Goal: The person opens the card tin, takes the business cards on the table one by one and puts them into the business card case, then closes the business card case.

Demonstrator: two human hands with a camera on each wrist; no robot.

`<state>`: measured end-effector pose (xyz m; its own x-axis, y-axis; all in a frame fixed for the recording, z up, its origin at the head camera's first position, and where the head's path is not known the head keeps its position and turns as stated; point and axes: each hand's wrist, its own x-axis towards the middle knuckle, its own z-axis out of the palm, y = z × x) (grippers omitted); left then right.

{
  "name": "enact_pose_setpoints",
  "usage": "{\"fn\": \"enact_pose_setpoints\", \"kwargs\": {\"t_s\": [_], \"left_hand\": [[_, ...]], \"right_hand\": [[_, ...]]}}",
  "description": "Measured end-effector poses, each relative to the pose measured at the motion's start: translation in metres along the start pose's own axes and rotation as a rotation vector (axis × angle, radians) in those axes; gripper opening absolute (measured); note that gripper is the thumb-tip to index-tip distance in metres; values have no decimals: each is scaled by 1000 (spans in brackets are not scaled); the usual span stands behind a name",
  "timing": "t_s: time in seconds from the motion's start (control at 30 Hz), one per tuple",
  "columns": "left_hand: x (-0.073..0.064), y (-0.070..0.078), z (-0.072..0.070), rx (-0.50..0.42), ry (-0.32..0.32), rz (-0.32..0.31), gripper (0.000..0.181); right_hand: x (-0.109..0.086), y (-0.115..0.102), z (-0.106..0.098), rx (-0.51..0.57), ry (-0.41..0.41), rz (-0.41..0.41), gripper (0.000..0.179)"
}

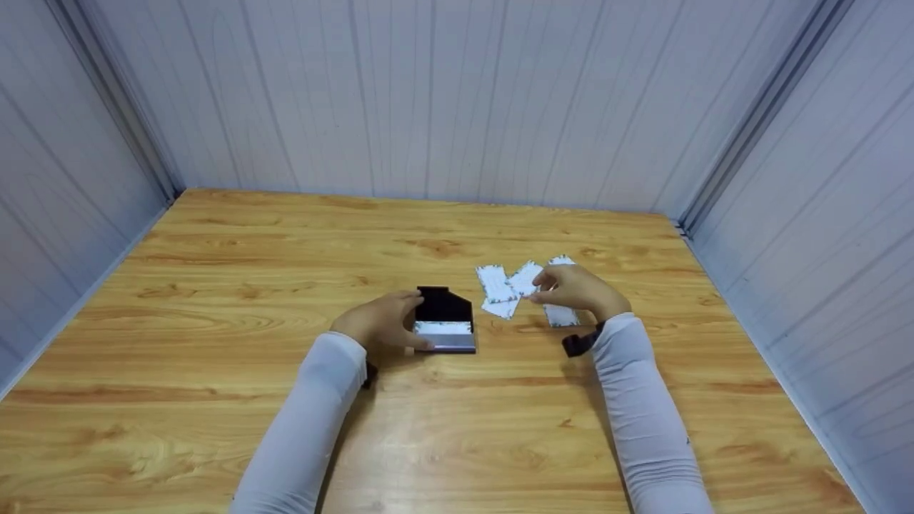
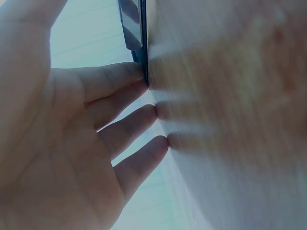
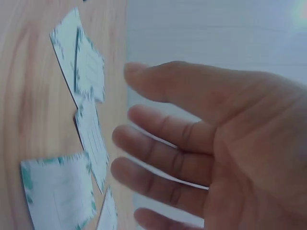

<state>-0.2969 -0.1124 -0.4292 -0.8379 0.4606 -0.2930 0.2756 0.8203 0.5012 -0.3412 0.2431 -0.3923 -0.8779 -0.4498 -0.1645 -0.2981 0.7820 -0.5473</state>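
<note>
Pale sleeves [image 1: 296, 432] reach forward, left hand [image 1: 378, 323] gripping a black holder [image 1: 443, 307], right hand [image 1: 577, 289] empty and loosely bent above cards [image 1: 495, 284].

No words or numbers could be read. The white cards [image 3: 58, 196] on the bench [image 1: 457, 435] had faint lines that may have been writing, too blurry to make out. The card [image 1: 444, 328] in the black holder [image 1: 437, 308] was too small to read.

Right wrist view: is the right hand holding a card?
No, the right hand is open with nothing in it, and the cards lie on the table.
</note>
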Motion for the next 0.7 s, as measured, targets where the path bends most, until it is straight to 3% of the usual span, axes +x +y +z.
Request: {"fn": "enact_pose_setpoints", "kwargs": {"t_s": [0.23,0.37,0.5,0.7], "left_hand": [[0,1,0,1,-1,-1,102],[-1,1,0,-3,7,-1,102],[-2,1,0,-7,15,-6,100],[-1,1,0,-8,14,-3,101]], "right_hand": [[-7,8,-6,-18,-47,151,50],[-9,12,-8,-78,-85,252,41],[-8,16,-7,-107,-141,355,60],[-7,19,-4,-193,-156,422,58]]}}
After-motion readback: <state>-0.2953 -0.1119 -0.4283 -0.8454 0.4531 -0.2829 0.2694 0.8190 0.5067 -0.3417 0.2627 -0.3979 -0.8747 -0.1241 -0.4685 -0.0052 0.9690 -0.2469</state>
